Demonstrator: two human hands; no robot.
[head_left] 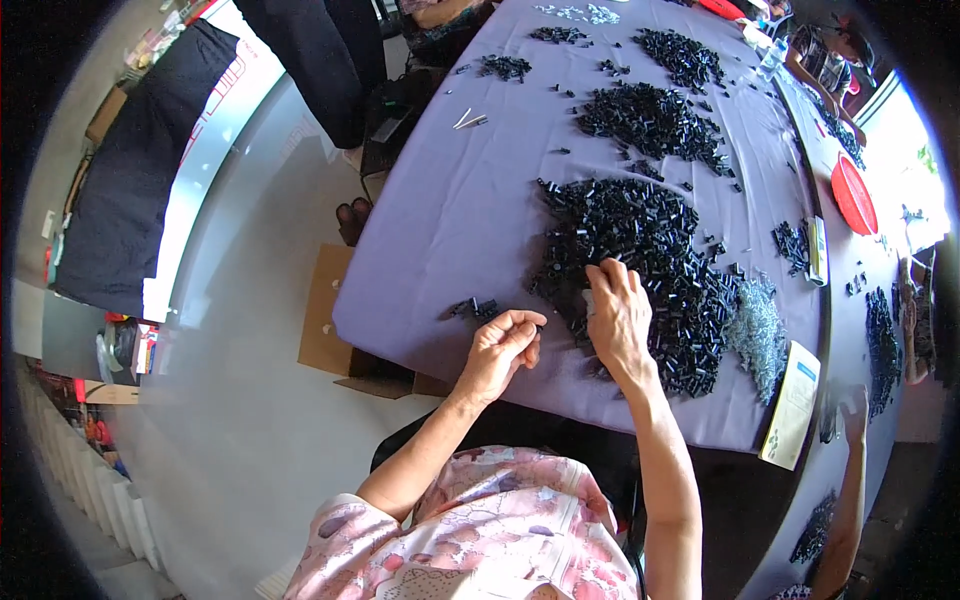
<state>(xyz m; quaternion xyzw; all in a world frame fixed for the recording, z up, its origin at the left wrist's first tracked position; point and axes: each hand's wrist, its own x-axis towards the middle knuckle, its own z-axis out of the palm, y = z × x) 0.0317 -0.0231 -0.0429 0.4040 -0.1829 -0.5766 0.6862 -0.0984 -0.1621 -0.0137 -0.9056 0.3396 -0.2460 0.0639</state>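
Observation:
A large heap of small black tube-shaped parts [640,225] lies on the lavender-covered table [420,220] in front of me. My left hand [503,352] is closed in a pinch just left of the heap, with a small black part [540,329] at its fingertips. Over the heap's near left side is my right hand [620,320], its fingers bent and drawn together. What the right fingers grip, if anything, is hidden beneath them. A small cluster of black parts [474,308] sits beyond my left hand.
Clear small pieces [757,335] are piled right of the heap, beside a pale booklet [791,405]. More black heaps [655,122] lie farther back. A cardboard box [325,310] stands by the table's left edge. Another person's arm [848,490] reaches in at right, near a red basket [853,193].

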